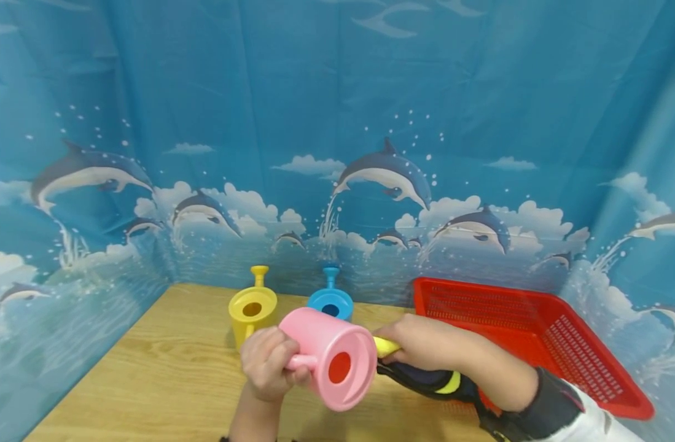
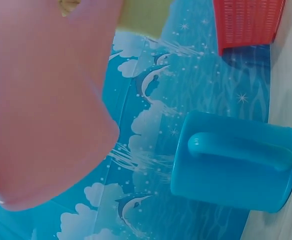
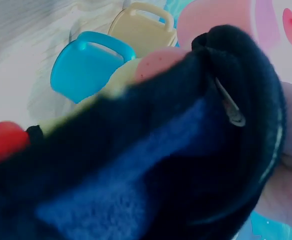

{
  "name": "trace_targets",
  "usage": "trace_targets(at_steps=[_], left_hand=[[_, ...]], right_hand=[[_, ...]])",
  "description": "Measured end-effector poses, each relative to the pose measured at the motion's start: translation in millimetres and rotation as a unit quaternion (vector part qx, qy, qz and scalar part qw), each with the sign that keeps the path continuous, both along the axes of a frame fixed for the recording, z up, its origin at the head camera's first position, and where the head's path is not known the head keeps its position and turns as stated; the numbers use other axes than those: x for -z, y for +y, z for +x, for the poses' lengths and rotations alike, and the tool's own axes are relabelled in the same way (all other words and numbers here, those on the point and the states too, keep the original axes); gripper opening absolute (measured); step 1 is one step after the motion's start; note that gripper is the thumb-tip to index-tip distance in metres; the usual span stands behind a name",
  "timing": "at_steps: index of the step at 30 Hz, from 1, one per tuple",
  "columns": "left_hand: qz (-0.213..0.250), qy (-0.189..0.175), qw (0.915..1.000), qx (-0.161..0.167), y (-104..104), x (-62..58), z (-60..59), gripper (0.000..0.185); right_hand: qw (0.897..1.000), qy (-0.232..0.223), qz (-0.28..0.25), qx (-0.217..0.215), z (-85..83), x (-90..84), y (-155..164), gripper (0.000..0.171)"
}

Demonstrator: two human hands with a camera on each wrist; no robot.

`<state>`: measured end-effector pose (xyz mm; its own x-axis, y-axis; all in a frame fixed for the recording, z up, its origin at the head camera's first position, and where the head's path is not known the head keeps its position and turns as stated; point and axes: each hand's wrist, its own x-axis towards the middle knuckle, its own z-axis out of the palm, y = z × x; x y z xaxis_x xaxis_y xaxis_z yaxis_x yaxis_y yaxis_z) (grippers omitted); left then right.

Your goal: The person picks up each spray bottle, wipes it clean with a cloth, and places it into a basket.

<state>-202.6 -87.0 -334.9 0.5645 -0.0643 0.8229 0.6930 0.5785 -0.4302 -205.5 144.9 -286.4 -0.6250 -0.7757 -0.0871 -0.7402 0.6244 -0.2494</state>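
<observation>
Pink, smooth-walled cylindrical watering can [image 1: 319, 339]

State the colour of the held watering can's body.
Watering can body: pink, clearest in the head view.

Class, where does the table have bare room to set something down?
The widest bare patch of table lies left of the yellow can and left hand; a smaller one lies between the blue can and red basket. The middle is crowded, with pink can and right hand close together.
</observation>
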Motion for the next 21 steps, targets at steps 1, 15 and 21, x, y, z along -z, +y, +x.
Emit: trace_targets(at_steps=[1,15,21], left_hand=[[-0.002,0.0,1.0,0.0,0,-0.1,-0.4,0.055],[-0.016,-0.044,0.9989,0.004,2,1.7,1.9,0.056],[-0.039,-0.061,0.9974,0.007,1,1.5,0.6,0.055]], right_hand=[[1.0,0.004,0.005,0.001,0.2,-0.3,0,0.018],[0.999,-0.037,0.031,0.009,3.4,-13.8,15,0.01],[0.999,-0.031,0.024,0.029,6.4,-11.9,27,0.012]])
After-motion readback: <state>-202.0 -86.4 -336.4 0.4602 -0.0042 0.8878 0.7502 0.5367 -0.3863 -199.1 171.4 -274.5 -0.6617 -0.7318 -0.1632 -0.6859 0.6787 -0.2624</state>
